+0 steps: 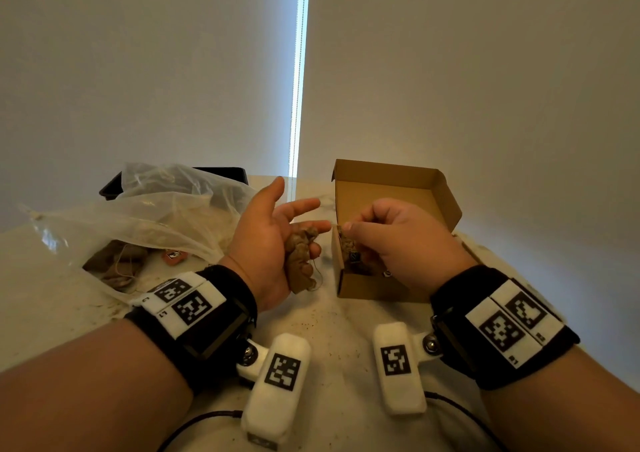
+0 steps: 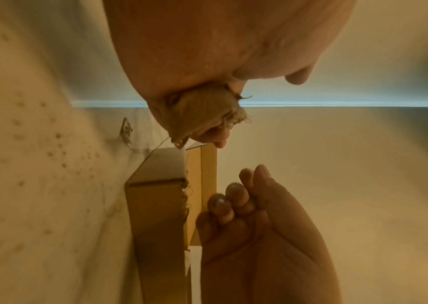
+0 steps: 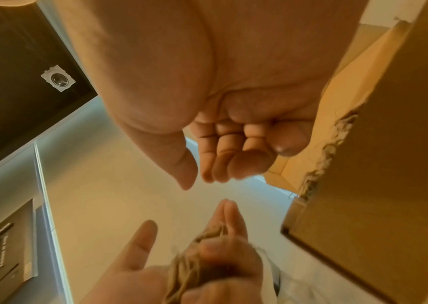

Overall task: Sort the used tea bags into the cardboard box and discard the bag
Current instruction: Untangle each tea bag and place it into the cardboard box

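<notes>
My left hand [image 1: 270, 240] grips a brown clump of used tea bags [image 1: 301, 261] with its lower fingers curled round it, thumb and forefinger stretched out; a string hangs from the clump. The clump [image 2: 202, 115] shows at the palm's edge in the left wrist view. The open cardboard box [image 1: 374, 287] stands just right of that hand, with several tea bags [image 1: 349, 247] inside. My right hand [image 1: 391, 233] hovers over the box's left side. In the right wrist view its fingers [image 3: 220, 160] are loosely curled, a small gap from the thumb, with nothing between them.
A crumpled clear plastic bag [image 1: 156, 209] lies at the left with more tea bags [image 1: 117, 264] and an orange tag [image 1: 173, 256] in its mouth. A black tray [image 1: 221, 173] sits behind it. Tea crumbs dot the pale table [image 1: 332, 330]. Walls close behind.
</notes>
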A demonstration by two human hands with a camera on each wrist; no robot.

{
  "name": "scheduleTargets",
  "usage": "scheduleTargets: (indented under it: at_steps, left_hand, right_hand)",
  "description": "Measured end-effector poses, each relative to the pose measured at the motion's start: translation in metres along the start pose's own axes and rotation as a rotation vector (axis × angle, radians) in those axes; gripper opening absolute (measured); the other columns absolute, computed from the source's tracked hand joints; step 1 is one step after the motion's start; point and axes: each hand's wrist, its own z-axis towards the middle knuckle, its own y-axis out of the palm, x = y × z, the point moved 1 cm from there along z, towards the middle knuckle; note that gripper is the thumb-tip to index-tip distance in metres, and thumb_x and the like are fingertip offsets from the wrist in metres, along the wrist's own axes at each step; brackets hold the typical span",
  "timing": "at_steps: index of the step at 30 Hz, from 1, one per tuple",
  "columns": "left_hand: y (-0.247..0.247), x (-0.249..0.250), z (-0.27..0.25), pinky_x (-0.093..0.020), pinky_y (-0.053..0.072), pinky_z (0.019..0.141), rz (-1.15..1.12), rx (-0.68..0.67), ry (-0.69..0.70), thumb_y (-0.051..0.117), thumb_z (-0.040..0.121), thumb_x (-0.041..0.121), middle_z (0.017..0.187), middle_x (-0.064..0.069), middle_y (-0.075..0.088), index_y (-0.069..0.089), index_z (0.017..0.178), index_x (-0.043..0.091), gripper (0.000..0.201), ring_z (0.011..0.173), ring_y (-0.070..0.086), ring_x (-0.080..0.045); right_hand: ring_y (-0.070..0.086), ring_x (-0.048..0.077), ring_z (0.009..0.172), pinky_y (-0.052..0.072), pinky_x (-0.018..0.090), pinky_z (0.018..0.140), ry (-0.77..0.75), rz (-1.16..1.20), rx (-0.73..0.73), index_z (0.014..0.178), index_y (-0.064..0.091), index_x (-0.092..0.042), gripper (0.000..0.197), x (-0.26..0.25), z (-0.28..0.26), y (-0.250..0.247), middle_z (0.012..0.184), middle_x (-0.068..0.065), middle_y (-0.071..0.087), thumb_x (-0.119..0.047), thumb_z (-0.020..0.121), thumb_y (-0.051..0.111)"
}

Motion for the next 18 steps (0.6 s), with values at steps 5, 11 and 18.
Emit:
scheduleTargets:
  at_steps: [5,11,18]
  left_hand:
    - [0.009,-0.001,-0.002,-0.031,0.046,0.058,-0.069,0.065,0.032,0.039,0.096,0.062,0.094,-0.011,0.061,0.066,0.119,0.012,0.062,0.068,0.055,-0.021]
    - [0.023,-0.001,-0.007,-0.031,0.046,0.061,-0.079,0.104,0.078,0.044,0.096,0.052,0.095,-0.010,0.056,0.064,0.116,0.009,0.052,0.069,0.052,-0.020]
    - [0.012,0.001,-0.001,-0.030,0.043,0.058,-0.062,0.192,0.089,0.051,0.097,0.041,0.089,-0.007,0.055,0.063,0.112,0.010,0.036,0.067,0.049,-0.016]
  right_hand:
    - [0.072,0.012,0.072,0.061,0.030,0.070,0.007,0.118,-0.160,0.091,0.070,-0.019,0.024,-0.004,-0.007,0.017,0.081,-0.002,0.076,-0.043,0.088,0.068]
    - [0.074,0.024,0.074,0.061,0.038,0.070,0.029,0.172,-0.203,0.097,0.067,-0.010,0.016,-0.006,-0.011,0.023,0.084,0.009,0.076,-0.015,0.085,0.076]
    - [0.071,0.016,0.067,0.062,0.032,0.066,0.114,0.086,-0.186,0.096,0.068,-0.015,0.012,-0.006,-0.008,0.012,0.085,0.010,0.076,-0.022,0.088,0.073]
